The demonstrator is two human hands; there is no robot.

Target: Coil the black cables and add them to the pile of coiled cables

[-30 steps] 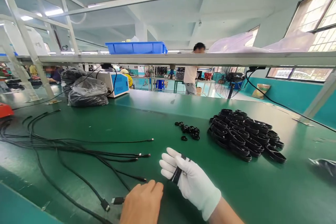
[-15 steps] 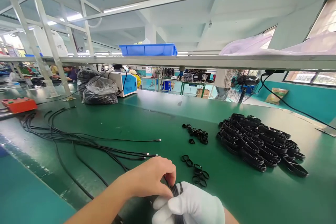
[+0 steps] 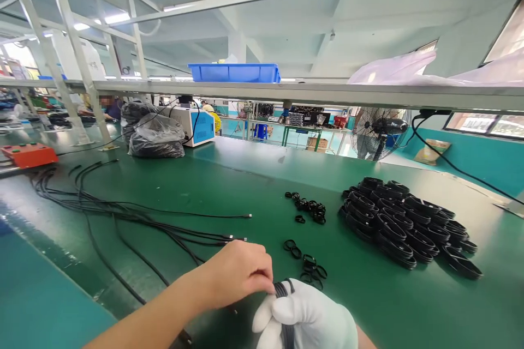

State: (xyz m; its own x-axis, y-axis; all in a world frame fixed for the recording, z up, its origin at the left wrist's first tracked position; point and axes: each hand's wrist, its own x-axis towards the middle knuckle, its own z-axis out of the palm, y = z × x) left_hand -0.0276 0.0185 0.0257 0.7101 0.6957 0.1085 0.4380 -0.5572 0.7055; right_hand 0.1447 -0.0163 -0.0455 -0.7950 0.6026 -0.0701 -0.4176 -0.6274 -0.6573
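My right hand [image 3: 309, 313], in a white glove, is closed around a coiled black cable [image 3: 287, 334] at the bottom middle. The coil's upper strands [image 3: 280, 288] stick out above the gloved thumb. My left hand [image 3: 241, 272] is bare and closed, its thumb and fingertips pinching at the left edge of that coil; what lies between them is mostly hidden. Just right of the hands lie small black rings [image 3: 310, 268], with more of these rings [image 3: 313, 209] farther back. Long loose black cables [image 3: 151, 223] with metal plugs stretch out to the left.
A large pile of coiled cables [image 3: 395, 223] covers the right side of the green table [image 3: 229, 185]. At the back left stand a plastic bag [image 3: 158, 136] and a blue-and-white machine [image 3: 200, 126]. An orange control box [image 3: 29, 155] sits far left. A shelf [image 3: 319, 92] spans overhead.
My left fingers have drawn back from inside the coil to its left edge. My right hand has shifted slightly right with the coil, so more of its upper strands show.
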